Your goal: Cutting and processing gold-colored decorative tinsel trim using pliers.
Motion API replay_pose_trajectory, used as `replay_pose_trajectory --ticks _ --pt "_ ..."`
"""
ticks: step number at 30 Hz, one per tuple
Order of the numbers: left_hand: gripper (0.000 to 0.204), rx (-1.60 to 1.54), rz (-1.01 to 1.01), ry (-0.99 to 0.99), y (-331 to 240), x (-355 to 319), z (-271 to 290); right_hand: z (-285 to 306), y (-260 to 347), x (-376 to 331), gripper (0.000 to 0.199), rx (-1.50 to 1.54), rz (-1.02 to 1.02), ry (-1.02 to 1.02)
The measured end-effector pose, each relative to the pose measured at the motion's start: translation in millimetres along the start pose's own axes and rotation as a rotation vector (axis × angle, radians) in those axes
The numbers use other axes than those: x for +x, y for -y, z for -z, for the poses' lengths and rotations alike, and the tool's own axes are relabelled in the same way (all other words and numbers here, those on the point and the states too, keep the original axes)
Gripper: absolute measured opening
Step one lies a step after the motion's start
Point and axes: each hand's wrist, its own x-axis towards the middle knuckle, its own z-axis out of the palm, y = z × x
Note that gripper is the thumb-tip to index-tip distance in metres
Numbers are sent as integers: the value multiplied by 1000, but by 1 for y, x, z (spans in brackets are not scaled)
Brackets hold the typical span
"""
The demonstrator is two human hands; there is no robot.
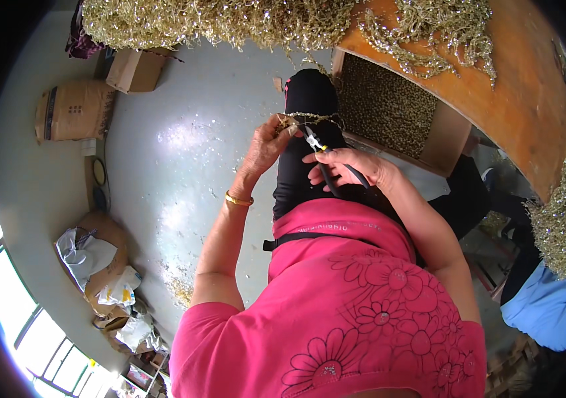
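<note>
Above my knee, my left hand [268, 144] pinches a thin gold beaded strand [325, 118] between thumb and fingertips. The strand stretches to the right across my black trouser leg. In my right hand [356, 166] is a pair of pliers [314, 140] with dark handles and a bit of yellow near the pivot. Their metal jaws point up and left, close to the strand beside my left fingertips. Whether the jaws touch the strand is too small to tell. The right fingers lie loosely about the handles, which are spread apart.
A heap of glittering gold strands [216, 23] hangs at the far edge, beside an orange-brown wooden table [525, 79]. Below it stands a box [452, 129] of gold beads. Cartons [74, 109] line the left wall. At right, another person's blue sleeve [548, 308] is near more strands.
</note>
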Motion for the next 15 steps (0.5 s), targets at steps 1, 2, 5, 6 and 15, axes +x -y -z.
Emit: replay_pose_trajectory --ticks 1,2,5,6,15 --pt "7 10 -7 2 0 0 -1 -1 2 1 58 7 11 -18" --pt "7 7 -6 2 2 0 -1 -2 3 2 58 13 22 -35" --pt "9 -7 -32 7 5 -3 -1 -5 3 5 54 8 34 -47" --pt "9 -5 -38 12 4 -3 -2 -6 4 6 51 -6 51 -54" --pt "9 -23 29 1 6 -8 -5 -1 -9 17 29 -248 147 -301"
